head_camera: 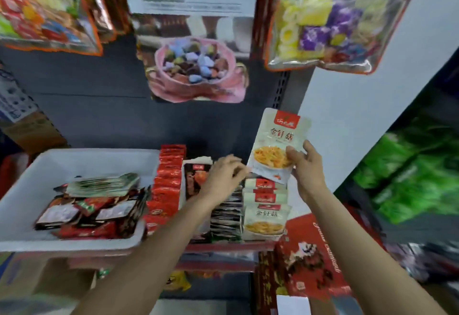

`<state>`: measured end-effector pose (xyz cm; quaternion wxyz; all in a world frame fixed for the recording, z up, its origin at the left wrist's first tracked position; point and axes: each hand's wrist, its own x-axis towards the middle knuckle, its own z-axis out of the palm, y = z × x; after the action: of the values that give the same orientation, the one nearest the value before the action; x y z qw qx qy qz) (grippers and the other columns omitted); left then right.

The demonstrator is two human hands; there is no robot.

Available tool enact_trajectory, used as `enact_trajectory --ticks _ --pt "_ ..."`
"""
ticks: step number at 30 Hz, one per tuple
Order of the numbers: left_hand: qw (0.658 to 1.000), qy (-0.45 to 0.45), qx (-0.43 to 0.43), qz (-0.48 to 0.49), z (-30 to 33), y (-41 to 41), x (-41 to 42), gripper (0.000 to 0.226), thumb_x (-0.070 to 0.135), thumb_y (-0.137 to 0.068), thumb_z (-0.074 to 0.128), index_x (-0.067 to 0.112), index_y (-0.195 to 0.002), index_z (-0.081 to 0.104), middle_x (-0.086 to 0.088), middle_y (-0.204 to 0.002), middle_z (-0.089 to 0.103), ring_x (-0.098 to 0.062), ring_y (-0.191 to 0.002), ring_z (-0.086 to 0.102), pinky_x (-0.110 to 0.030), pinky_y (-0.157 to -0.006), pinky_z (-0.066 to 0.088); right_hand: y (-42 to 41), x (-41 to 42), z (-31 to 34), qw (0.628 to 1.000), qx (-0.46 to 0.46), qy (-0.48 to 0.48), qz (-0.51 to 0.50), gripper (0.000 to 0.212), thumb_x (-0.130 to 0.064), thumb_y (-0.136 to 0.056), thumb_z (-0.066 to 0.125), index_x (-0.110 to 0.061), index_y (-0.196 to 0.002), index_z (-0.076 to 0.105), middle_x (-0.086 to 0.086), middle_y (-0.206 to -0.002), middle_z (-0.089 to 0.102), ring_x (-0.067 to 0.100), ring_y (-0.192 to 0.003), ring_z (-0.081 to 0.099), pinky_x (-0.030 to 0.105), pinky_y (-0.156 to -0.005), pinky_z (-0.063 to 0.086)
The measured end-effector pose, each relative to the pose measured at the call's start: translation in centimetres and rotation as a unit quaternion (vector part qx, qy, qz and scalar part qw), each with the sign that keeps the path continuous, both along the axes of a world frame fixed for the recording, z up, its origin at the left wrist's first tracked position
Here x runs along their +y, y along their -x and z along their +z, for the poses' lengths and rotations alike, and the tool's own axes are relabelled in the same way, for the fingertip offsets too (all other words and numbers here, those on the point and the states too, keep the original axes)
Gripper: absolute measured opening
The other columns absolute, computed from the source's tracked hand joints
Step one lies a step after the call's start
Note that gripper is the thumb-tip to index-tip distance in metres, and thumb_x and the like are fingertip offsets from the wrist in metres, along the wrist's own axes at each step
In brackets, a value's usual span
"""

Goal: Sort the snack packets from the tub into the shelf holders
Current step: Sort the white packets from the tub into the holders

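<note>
My right hand (308, 168) pinches a pale mushroom packet (278, 146) above its row (267, 211) — left hand (223, 178) loosely curled, touching its edge — white tub (82, 158) at left

One tub (29, 190), two hands (224, 178)

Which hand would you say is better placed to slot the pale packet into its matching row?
Right: the right hand grips the pale packet above the matching row; the left hand holds nothing.
</note>
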<state>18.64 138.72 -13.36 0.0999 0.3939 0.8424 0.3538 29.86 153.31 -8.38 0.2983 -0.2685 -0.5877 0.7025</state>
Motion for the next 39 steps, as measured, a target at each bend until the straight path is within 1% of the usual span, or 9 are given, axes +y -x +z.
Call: enact_trajectory --ticks 4,12,15,17,22,26,32,36,39 --pt "0.99 0.108 0.079 -0.038 -1.2 -1.6 0.6 0.041 0.047 -0.096 0.042 0.023 -0.123 0.061 0.003 -0.148 0.037 -0.015 -0.142 0.019 -0.038 -0.115 0.019 -1.2 2.3 -0.7 0.999 0.034 -0.028 -0.005 0.02 -0.005 -0.096 0.047 -0.019 -0.106 0.057 -0.002 -0.104 0.069 0.012 -0.093 0.068 0.024 -0.074 0.055" --pt "0.995 0.065 0.066 -0.042 -0.8 -2.8 -0.6 0.028 0.043 -0.093 0.051 0.028 -0.111 0.067 0.004 -0.148 0.033 -0.014 -0.138 0.024 -0.041 -0.113 0.021 -2.4 2.9 -3.6 0.99 -0.029 0.018 0.136 0.026 0.0 -0.093 0.049 -0.011 -0.116 0.056 0.002 -0.105 0.07 0.015 -0.09 0.07 0.026 -0.069 0.057" --pt "0.998 0.046 0.009 -0.032 -1.0 -3.0 -0.7 0.028 0.04 -0.092 0.053 0.027 -0.114 0.065 0.006 -0.139 0.046 -0.01 -0.129 0.037 -0.038 -0.111 0.027 -2.7 3.2 -4.8 0.974 -0.139 -0.008 0.18 0.025 0.003 -0.089 0.054 -0.01 -0.109 0.061 0.011 -0.109 0.069 0.019 -0.089 0.07 0.038 -0.082 0.057" --pt "0.999 0.031 -0.027 -0.03 -1.0 -3.2 -0.7 0.027 0.036 -0.092 0.055 0.024 -0.115 0.064 0.009 -0.123 0.057 -0.005 -0.114 0.047 -0.031 -0.103 0.037 -2.6 3.3 -5.0 0.97 -0.156 -0.024 0.182 0.02 -0.001 -0.088 0.058 -0.009 -0.106 0.063 0.008 -0.104 0.07 0.013 -0.084 0.07 0.034 -0.08 0.058" --pt "0.997 0.011 -0.067 -0.024 -0.7 -3.4 -0.7 0.026 0.03 -0.092 0.058 0.022 -0.116 0.063 0.013 -0.113 0.059 -0.002 -0.107 0.052 -0.022 -0.093 0.041 -1.6 3.8 -4.0 0.968 -0.111 -0.199 0.108 0.013 -0.006 -0.091 0.056 -0.011 -0.096 0.067 0.002 -0.085 0.07 0.005 -0.076 0.065 0.015 -0.067 0.052" --pt "0.995 -0.002 -0.103 -0.002 -0.7 -3.2 -0.5 0.024 0.026 -0.091 0.059 0.024 -0.114 0.062 0.013 -0.112 0.061 -0.004 -0.107 0.056 -0.025 -0.092 0.047 -1.1 3.8 -4.8 0.901 -0.201 -0.349 0.157 0.017 -0.005 -0.091 0.055 -0.011 -0.09 0.071 0.002 -0.087 0.07 0.005 -0.074 0.059 0.002 -0.065 0.041" --pt "0.994 -0.059 -0.081 0.047 0.3 -2.5 -0.3 0.019 0.022 -0.091 0.058 0.02 -0.11 0.059 0.009 -0.108 0.064 -0.003 -0.104 0.058 -0.016 -0.088 0.045 0.2 2.7 -4.0 0.866 -0.243 -0.407 0.16 0.015 -0.009 -0.092 0.056 -0.011 -0.096 0.07 0.002 -0.092 0.07 0.012 -0.08 0.062 0.02 -0.074 0.049" --pt "0.985 -0.111 -0.065 0.119 1.0 -1.1 -2.8 0.017 0.014 -0.09 0.059 0.015 -0.106 0.062 0.006 -0.097 0.065 -0.004 -0.092 0.06 -0.014 -0.082 0.047 2.3 -1.0 -2.4 0.867 -0.193 -0.421 0.183 0.015 -0.01 -0.09 0.058 -0.015 -0.098 0.069 -0.005 -0.09 0.068 0.004 -0.079 0.059 0.002 -0.07 0.041" --pt "0.975 -0.121 -0.054 0.18 1.0 0.7 -6.8 0.017 0.008 -0.087 0.059 0.015 -0.101 0.064 0.008 -0.088 0.066 -0.001 -0.083 0.06 -0.011 -0.077 0.046 5.0 -5.4 -1.7 0.842 -0.19 -0.443 0.245 0.014 -0.014 -0.09 0.06 -0.015 -0.099 0.07 0.0 -0.097 0.069 0.012 -0.084 0.063 0.02 -0.08 0.048"
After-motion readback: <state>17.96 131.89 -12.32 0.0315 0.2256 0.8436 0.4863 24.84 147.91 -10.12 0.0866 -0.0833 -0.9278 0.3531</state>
